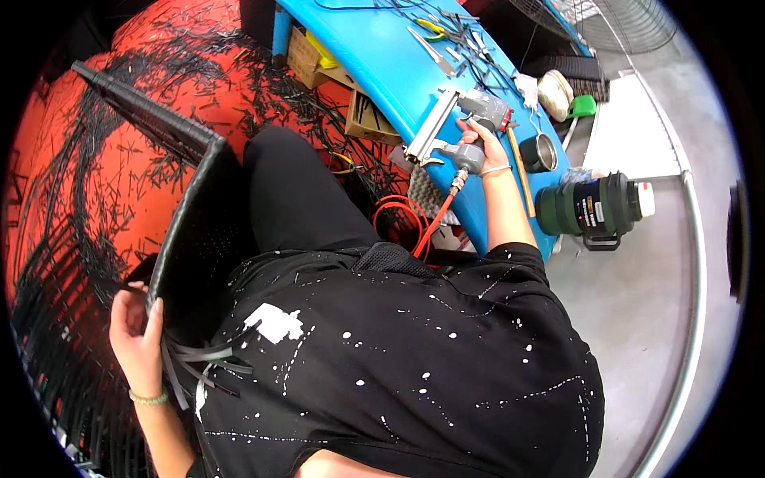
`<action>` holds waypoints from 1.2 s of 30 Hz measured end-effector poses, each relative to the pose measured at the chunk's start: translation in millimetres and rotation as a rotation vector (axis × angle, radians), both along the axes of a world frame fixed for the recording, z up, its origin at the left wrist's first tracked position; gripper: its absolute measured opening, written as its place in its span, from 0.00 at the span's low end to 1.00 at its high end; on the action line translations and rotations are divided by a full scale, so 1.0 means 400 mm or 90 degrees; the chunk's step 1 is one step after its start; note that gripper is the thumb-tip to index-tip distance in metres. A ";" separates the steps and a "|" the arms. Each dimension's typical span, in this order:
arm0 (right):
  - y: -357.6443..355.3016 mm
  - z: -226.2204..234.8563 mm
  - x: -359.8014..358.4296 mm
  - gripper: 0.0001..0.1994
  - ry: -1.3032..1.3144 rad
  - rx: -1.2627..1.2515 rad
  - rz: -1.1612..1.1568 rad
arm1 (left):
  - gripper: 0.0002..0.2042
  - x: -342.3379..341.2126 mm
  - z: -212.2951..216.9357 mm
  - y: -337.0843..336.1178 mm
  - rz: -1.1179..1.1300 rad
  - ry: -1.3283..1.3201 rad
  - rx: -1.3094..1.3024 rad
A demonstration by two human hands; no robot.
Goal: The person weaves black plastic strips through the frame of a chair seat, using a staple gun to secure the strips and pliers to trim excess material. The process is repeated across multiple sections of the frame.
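My right hand (484, 143) is wrapped round the grip of a grey and silver pneumatic staple gun (478, 103), held over the blue table. A red air hose (437, 223) runs down from the gun's handle. At the left, my left hand (137, 328) pinches the edge of a black woven wicker piece (155, 123), thumb on the near side and fingers partly hidden behind. That piece leans against my legs, bent at a corner. Loose dark flat strips (209, 362) stick out from it beside my left hand.
On the blue table (358, 48) lie tweezers (430, 49), yellow-handled pliers (430, 28), black strip offcuts, a wooden-handled tool (522, 175) and a metal cup (539, 153). A large green flask (586, 209) is at its near end. Black scraps litter the red floor (215, 95).
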State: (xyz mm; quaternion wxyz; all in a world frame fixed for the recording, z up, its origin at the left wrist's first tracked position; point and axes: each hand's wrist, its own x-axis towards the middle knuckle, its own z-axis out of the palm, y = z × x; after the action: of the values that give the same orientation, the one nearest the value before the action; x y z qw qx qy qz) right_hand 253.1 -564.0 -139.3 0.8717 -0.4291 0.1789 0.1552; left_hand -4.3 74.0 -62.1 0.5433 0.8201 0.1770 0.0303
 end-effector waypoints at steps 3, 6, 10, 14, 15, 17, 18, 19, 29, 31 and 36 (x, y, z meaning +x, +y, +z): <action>-0.034 -0.046 -0.006 0.20 0.024 0.014 -0.043 | 0.14 -0.019 -0.030 0.024 0.032 0.056 -0.016; -0.055 -0.032 0.024 0.19 0.048 -0.176 -0.074 | 0.15 -0.023 -0.018 0.003 0.029 0.030 0.048; -0.102 0.038 0.079 0.36 0.115 -1.143 0.085 | 0.15 -0.022 0.013 -0.048 0.001 -0.020 0.240; 0.006 0.178 0.039 0.29 -0.223 -1.500 -0.142 | 0.13 -0.016 -0.014 -0.056 -0.001 -0.073 0.310; 0.081 0.189 0.029 0.25 -0.386 -1.297 -0.190 | 0.13 -0.018 -0.011 -0.061 0.012 -0.089 0.318; 0.262 0.166 0.014 0.14 -0.549 -1.048 -0.201 | 0.13 -0.016 -0.026 -0.056 0.048 -0.073 0.274; 0.316 0.097 0.022 0.10 -0.694 -1.031 -0.155 | 0.12 -0.014 -0.027 -0.054 0.057 -0.037 0.268; 0.467 0.100 -0.028 0.09 -0.585 -0.836 -0.082 | 0.12 -0.016 -0.032 -0.056 0.072 0.000 0.267; 0.547 -0.506 0.176 0.19 -0.255 -1.285 1.145 | 0.13 -0.086 -0.101 -0.005 0.043 -0.095 0.533; 0.483 -0.694 0.230 0.18 0.005 -1.153 1.033 | 0.13 -0.085 -0.098 0.016 0.023 -0.078 0.501; 0.443 -0.970 0.216 0.23 0.107 -1.107 0.867 | 0.13 -0.148 -0.085 0.027 0.102 0.030 0.534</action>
State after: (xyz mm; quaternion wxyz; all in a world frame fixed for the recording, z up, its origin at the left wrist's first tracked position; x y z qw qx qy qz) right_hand 339.3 -386.9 -527.4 -0.0091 -0.8917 0.0123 0.4524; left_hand -63.7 84.7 -95.9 0.1541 0.9542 0.2247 0.1232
